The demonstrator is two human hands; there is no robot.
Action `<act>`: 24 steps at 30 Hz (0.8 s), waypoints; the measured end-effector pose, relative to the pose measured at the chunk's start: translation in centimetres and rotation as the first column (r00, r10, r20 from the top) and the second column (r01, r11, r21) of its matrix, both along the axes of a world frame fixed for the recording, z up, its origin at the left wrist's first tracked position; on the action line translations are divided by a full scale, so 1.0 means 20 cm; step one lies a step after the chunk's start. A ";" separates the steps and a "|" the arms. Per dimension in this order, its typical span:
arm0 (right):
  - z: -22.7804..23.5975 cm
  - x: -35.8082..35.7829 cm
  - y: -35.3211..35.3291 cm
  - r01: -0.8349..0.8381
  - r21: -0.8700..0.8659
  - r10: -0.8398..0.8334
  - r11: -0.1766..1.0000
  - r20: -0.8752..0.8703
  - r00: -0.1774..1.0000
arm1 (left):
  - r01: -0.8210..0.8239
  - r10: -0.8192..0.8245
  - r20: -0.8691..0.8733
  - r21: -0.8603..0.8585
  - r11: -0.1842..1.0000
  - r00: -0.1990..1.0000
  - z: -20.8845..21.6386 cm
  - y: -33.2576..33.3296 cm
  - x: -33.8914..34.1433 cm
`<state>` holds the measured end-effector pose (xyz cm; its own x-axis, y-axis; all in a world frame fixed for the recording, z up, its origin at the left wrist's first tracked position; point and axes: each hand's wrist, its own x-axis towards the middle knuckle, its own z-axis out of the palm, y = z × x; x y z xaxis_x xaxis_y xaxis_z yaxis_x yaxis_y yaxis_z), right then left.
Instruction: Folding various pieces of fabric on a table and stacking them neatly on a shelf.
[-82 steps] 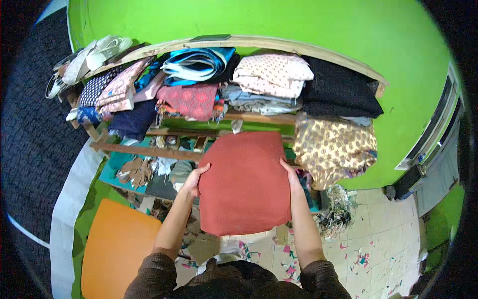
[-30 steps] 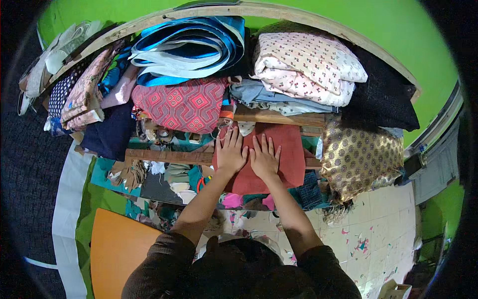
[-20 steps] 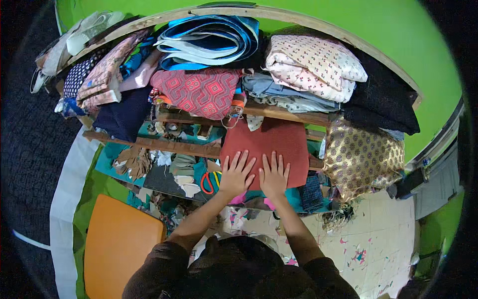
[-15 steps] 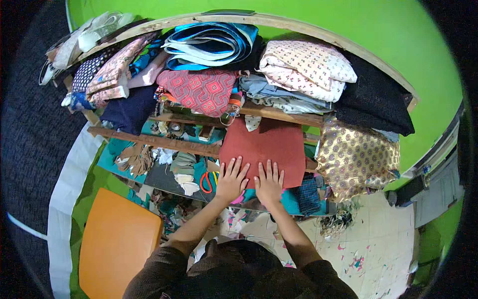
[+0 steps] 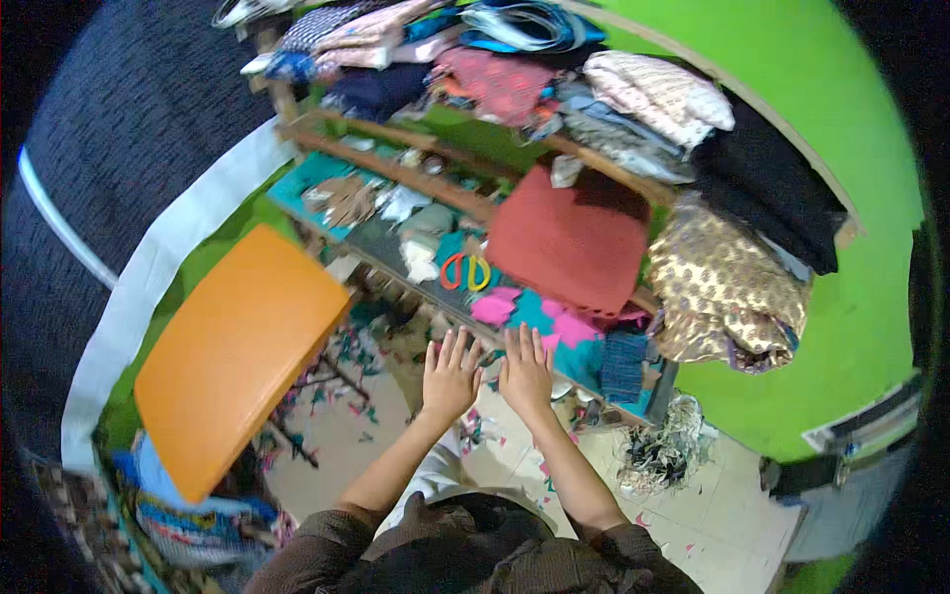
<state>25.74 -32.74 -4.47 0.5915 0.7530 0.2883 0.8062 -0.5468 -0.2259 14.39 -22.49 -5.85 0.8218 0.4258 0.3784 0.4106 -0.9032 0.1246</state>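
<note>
My left hand (image 5: 451,378) and my right hand (image 5: 524,374) hover side by side near the front edge of the shelf, palms down and fingers spread, holding nothing. Just beyond them lies a rust-red fabric piece (image 5: 569,243), flat and roughly square, apart from my fingertips. To its left, scissors (image 5: 465,271) with one red and one yellow handle loop rest on the shelf; their blades cannot be made out. Pink fabric scraps (image 5: 495,305) and a teal cloth (image 5: 579,361) lie between my hands and the red piece.
Folded fabrics, among them a red patterned cloth (image 5: 495,84) and a white printed bundle (image 5: 658,94), fill the upper shelf. A gold patterned cloth (image 5: 727,287) hangs at the right. An orange tabletop (image 5: 242,361) stands at the left. Scraps litter the tiled floor (image 5: 594,505).
Both hands have come off the red fabric piece and drawn back toward me. The view has tilted and shifted, showing more floor and more of the orange tabletop.
</note>
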 end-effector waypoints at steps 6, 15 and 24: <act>-0.03 -0.54 0.13 -0.349 -0.048 0.349 0.936 -0.007 0.937 | -0.371 0.370 -0.033 -0.040 0.928 0.928 0.01 -0.11 -0.68; -0.12 -1.65 0.32 -0.854 -0.091 0.854 0.512 -0.056 0.517 | -0.834 0.831 -0.072 -0.062 0.549 0.552 -0.07 -0.34 -1.81; -0.19 -2.81 0.25 -0.997 -0.063 0.991 0.044 -0.124 0.052 | -0.995 0.984 -0.145 -0.006 0.101 0.101 -0.11 -0.68 -2.86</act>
<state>-30.47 -27.76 -8.21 -0.7367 0.6559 0.1645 0.5998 0.7461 -0.2891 -42.79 -36.10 -7.97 -0.3375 0.9067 0.2531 0.9411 0.3311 0.0688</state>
